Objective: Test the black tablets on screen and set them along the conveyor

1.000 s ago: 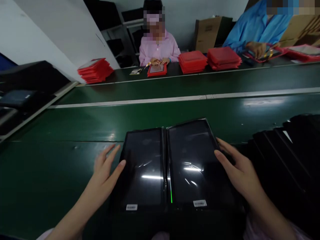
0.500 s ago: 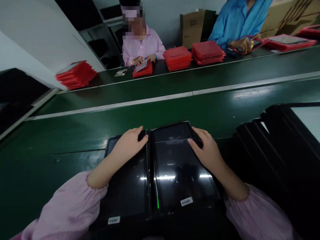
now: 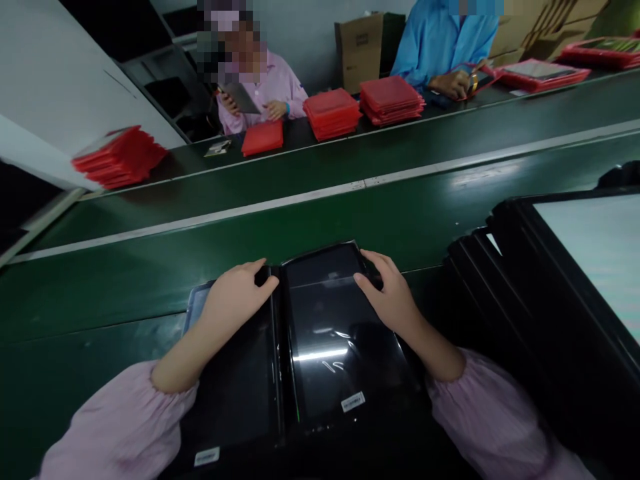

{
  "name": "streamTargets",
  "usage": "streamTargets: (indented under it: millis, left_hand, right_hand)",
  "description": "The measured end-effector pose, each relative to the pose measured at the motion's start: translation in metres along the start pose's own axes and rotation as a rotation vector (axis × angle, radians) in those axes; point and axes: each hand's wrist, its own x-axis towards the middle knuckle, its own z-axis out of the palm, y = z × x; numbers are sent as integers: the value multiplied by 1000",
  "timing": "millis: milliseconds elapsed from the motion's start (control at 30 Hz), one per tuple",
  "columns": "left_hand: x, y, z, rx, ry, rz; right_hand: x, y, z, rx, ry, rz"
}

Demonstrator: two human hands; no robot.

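Observation:
Two black tablets lie side by side on the green belt [image 3: 100,300] right in front of me. My left hand [image 3: 235,297] rests palm down on the far end of the left tablet [image 3: 235,387], fingers curled over its top edge. My right hand [image 3: 387,293] lies on the far right corner of the right tablet [image 3: 335,353], fingers bent over its edge. Both tablets show dark glossy screens with a small white label near their near edge.
A leaning row of black tablets [image 3: 525,300] fills the right side. Across the belt sit red tray stacks [image 3: 117,157], [image 3: 333,112], [image 3: 391,99]. A person in pink [image 3: 265,87] holds a tablet; a person in blue [image 3: 445,47] works further right. Cardboard boxes [image 3: 360,47] stand behind.
My hands went from the tablets' sides to their far ends, then stayed there. My view shifted right. The person in pink lifted a tablet out of the red tray.

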Motion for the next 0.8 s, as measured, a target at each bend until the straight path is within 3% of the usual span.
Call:
streamTargets:
  millis: [167,267,333,400,500,567,667,800]
  left_hand:
    - [-10,-17,-4,-194,25,65]
    - [-33,-49,-6,-497,204,31]
    - [-56,-72,-3,-663,334,-159]
    - [-79,-89,5,-825,359,-417]
    - [-110,-97,19,-1057,216,-728]
    - [-124,-92,27,-1204,120,-836]
    - [-135,-79,33,-1393,53,-794]
    - [-137,-72,38,-1435,112,-629]
  right_hand:
    - [-8,5,-5,85,-36,105]
    - [-27,8,-14,176,-93,150]
    - [-42,10,-19,300,-152,172]
    - [-52,13,-23,412,-209,187]
    - [-59,12,-23,480,-275,211]
    - [-60,10,-21,489,-292,218]
    - [-62,12,-16,457,-291,211]
    - [-65,24,-8,413,-282,197]
